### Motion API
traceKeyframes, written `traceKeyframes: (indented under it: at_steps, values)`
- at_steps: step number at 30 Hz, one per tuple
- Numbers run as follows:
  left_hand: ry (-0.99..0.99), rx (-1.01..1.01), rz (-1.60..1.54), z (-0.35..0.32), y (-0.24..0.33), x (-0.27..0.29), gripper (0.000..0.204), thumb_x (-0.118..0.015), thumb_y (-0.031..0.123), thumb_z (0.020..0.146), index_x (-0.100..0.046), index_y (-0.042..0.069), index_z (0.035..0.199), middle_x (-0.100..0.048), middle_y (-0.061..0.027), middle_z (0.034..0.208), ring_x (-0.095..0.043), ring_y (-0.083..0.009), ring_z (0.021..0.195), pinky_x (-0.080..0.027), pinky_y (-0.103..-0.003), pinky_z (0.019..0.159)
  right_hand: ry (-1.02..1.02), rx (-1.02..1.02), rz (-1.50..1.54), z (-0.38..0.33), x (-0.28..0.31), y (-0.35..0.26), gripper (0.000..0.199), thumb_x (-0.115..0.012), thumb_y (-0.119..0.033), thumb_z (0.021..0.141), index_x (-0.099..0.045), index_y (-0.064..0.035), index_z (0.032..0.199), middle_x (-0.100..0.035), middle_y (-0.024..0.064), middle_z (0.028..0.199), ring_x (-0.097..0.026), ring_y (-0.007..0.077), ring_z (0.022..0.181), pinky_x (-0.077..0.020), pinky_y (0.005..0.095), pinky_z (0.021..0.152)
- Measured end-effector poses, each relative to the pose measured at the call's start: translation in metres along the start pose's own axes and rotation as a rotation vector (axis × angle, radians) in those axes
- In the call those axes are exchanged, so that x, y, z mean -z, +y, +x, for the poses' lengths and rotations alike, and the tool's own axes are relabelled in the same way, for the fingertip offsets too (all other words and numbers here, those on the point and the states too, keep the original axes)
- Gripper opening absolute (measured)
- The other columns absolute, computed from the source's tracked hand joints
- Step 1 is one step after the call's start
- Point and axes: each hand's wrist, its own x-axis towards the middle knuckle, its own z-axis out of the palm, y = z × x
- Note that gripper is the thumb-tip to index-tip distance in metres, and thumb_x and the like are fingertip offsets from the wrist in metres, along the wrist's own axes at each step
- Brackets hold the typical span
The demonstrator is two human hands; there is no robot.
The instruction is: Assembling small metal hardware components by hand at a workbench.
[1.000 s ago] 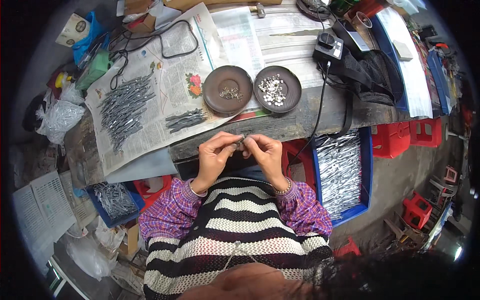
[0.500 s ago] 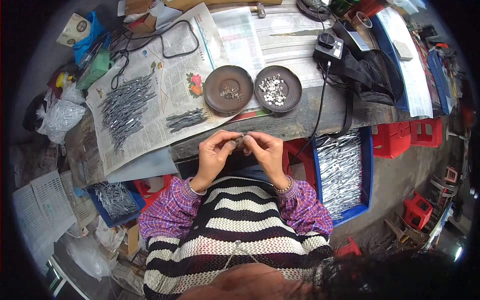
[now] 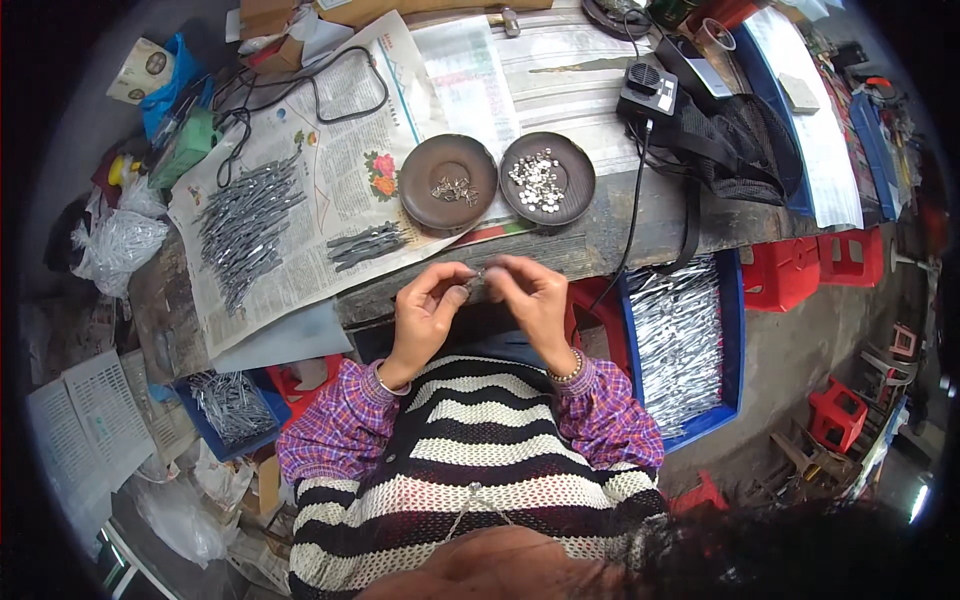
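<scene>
My left hand [image 3: 425, 315] is closed in a pinch on a small dark metal piece [image 3: 477, 275], mostly hidden by the fingertips. My right hand [image 3: 530, 300] meets it from the other side, its fingers bent together and slightly blurred; what they grip is too small to make out. Just beyond them on the bench stand two round brown dishes. The left dish [image 3: 412, 205] holds small metal pins [image 3: 456, 190]; in the right dish [image 3: 585, 190] lie small shiny discs [image 3: 540, 182]. A small row of slim grey metal strips [image 3: 365, 245] rests on newspaper left of my hands.
A larger pile of grey metal strips [image 3: 245, 230] covers the newspaper [image 3: 340, 180] at left. Blue crates of shiny metal strips, one at right [image 3: 680, 340] and one at left [image 3: 235, 405], sit below bench level. A black cable [image 3: 637, 215] hangs over the bench edge.
My right fingers have shifted slightly at the small piece, and their tips are now a little blurred. My left hand keeps its pinch. The whole view has shifted slightly.
</scene>
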Motion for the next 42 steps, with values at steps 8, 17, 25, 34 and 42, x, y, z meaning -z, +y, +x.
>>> traceKeyframes:
  at_steps: [8, 17, 25, 34, 42]
  values:
    - [-0.02, -0.08, 0.137, 0.003, 0.001, 0.002, 0.019, -0.055, -0.004, 0.085, -0.061, -0.003, 0.103, -0.057, -0.0022, 0.093, -0.053, -0.0066, 0.081, -0.043, -0.018, 0.071, 0.059, -0.019, 0.109, 0.003, 0.003, 0.002, 0.014, -0.068, -0.006, 0.078, -0.066, 0.0033, 0.088, -0.065, 0.0047, 0.069, -0.059, 0.0074, 0.061, -0.0472, 0.0208, 0.056]
    - [0.008, 0.041, 0.015, 0.001, 0.005, 0.001, 0.02, -0.054, -0.007, 0.083, -0.063, -0.004, 0.101, -0.058, -0.0051, 0.091, -0.056, -0.0089, 0.082, -0.045, -0.021, 0.074, -0.001, -0.014, -0.048, 0.0, 0.008, 0.002, 0.012, -0.07, -0.007, 0.075, -0.067, 0.0031, 0.08, -0.066, 0.0069, 0.069, -0.059, 0.0075, 0.061, -0.0463, 0.0221, 0.054]
    - [-0.041, 0.009, 0.146, 0.001, 0.006, 0.004, 0.023, -0.054, -0.009, 0.081, -0.066, -0.003, 0.1, -0.06, -0.0056, 0.089, -0.057, -0.0105, 0.083, -0.045, -0.021, 0.075, 0.011, -0.066, 0.115, -0.003, 0.003, 0.001, 0.012, -0.067, -0.007, 0.08, -0.066, 0.0035, 0.084, -0.063, 0.0023, 0.069, -0.058, 0.0061, 0.062, -0.0462, 0.0196, 0.056]
    - [-0.051, 0.046, 0.113, 0.002, 0.008, 0.005, 0.025, -0.054, -0.009, 0.081, -0.066, -0.001, 0.101, -0.061, -0.0062, 0.09, -0.056, -0.0109, 0.082, -0.044, -0.021, 0.073, -0.016, -0.028, 0.078, -0.001, 0.007, 0.001, 0.011, -0.067, -0.006, 0.079, -0.065, 0.0034, 0.084, -0.063, 0.0016, 0.067, -0.057, 0.0052, 0.06, -0.045, 0.019, 0.054]
    - [-0.042, 0.002, 0.17, 0.0, 0.008, 0.0, 0.018, -0.056, -0.007, 0.082, -0.064, -0.004, 0.098, -0.06, -0.0077, 0.089, -0.058, -0.0124, 0.081, -0.046, -0.022, 0.071, -0.151, 0.09, -0.201, -0.005, 0.005, -0.005, 0.012, -0.063, -0.008, 0.081, -0.064, 0.003, 0.076, -0.06, 0.0035, 0.059, -0.055, 0.0068, 0.051, -0.042, 0.0207, 0.048]
